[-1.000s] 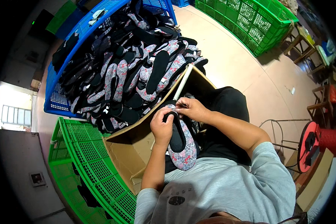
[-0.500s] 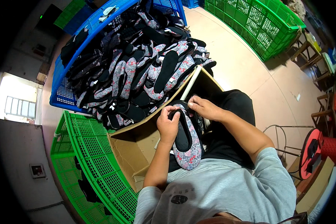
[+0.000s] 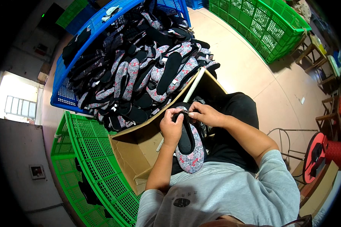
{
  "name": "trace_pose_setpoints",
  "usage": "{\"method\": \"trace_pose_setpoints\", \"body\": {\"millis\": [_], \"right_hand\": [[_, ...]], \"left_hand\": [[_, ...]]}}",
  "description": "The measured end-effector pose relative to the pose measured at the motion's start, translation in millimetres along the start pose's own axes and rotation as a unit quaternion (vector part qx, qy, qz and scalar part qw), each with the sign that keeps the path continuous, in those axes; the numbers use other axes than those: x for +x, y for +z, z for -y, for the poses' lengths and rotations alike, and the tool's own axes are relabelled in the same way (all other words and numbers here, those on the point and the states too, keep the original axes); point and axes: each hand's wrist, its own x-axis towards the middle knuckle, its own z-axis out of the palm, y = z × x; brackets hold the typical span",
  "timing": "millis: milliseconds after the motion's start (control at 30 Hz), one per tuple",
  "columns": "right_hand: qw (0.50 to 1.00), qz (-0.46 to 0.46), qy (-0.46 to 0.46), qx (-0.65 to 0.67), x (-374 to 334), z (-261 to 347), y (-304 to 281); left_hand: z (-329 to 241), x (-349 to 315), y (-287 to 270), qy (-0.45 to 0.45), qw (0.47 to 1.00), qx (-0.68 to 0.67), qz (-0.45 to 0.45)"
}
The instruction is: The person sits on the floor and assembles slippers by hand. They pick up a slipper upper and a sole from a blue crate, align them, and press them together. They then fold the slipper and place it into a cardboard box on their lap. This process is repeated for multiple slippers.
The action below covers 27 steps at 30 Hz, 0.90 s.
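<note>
A slipper (image 3: pixel 192 160) in grey and pink floral cloth, with a black lining, rests over my lap, its toe toward me. My left hand (image 3: pixel 171 128) is closed on the heel end, thumb over the rim. On the other side of the heel, my right hand (image 3: pixel 208 114) pinches the edge with thumb and fingers, close to the left fingertips. The fingers cover most of the heel. Just beyond my hands stands an open cardboard box (image 3: pixel 130 155), with a pale pole (image 3: pixel 196 84) slanting across it.
A blue crate (image 3: pixel 57 89) heaped with similar slippers (image 3: pixel 130 73) stands ahead. At the left is a green crate (image 3: pixel 98 162) with dark items inside; another green crate (image 3: pixel 254 26) sits far right. Wooden stools (image 3: pixel 310 53) and a red spool (image 3: pixel 316 157) are at the right.
My right hand has shifted left along the slipper's heel, and its fingers now sit nearer the left ones. The left hand keeps almost the same place.
</note>
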Motion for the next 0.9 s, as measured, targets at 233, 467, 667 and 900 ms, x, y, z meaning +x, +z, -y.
{"method": "trace_pose_setpoints", "body": {"millis": [233,467,667,900], "right_hand": [[1.000,-0.021,-0.006,-0.001,-0.2,-2.4,5.4],[0.998,-0.043,0.001,-0.035,-0.9,-2.9,8.2],[0.999,-0.045,-0.001,-0.015,-2.8,1.4,9.6],[0.992,-0.111,0.027,0.050,5.5,-17.2,12.8]], "left_hand": [[-0.8,-0.3,-0.5,-0.003,1.000,0.024,-0.006],[3.4,0.0,0.7,0.005,1.000,0.016,-0.005],[3.2,-0.8,1.5,-0.010,1.000,0.000,-0.006],[0.9,-1.0,1.1,0.001,0.999,0.040,-0.012]]}}
